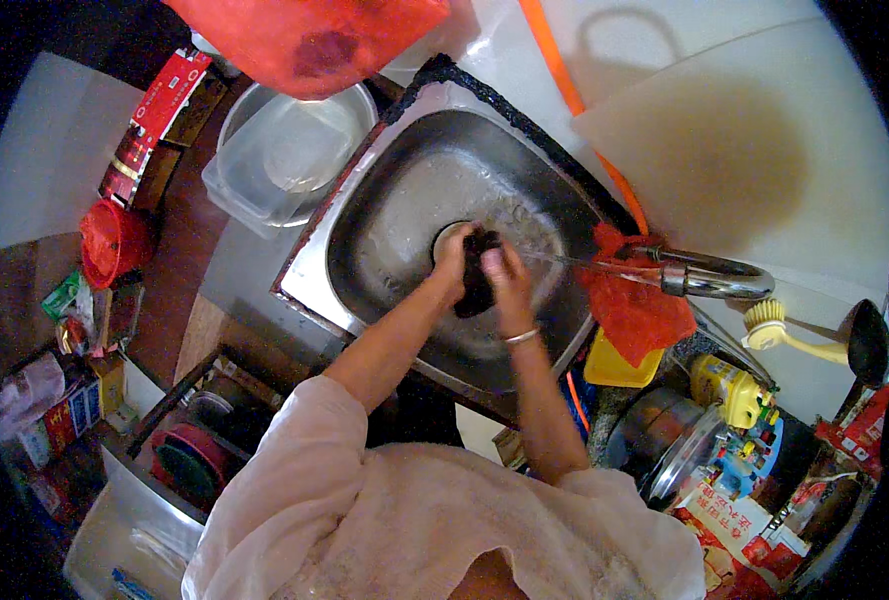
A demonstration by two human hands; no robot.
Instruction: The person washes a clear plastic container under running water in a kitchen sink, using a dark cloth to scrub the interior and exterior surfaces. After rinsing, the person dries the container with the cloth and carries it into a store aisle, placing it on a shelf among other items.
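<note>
A dark, soft-looking item point(477, 289), perhaps a wet cloth, is held between both hands over the stainless steel sink point(414, 172). My left hand point(455, 259) grips it from the left, near the round drain. On the other side my right hand point(508, 274), with a bangle at the wrist, presses against it; the fingers are blurred. A thin stream of water from the chrome faucet point(722, 274) reaches my right hand. Shallow water shows on the basin floor. The exact kind of the dark item cannot be made out.
A red cloth point(632, 307) hangs below the faucet, above a yellow container point(624, 358). Left of the sink stands a metal basin point(365, 97) with a clear plastic tub point(245, 176). A red bag point(384, 45) hangs at the top. A dish brush point(767, 330) and ladle point(867, 341) are at right.
</note>
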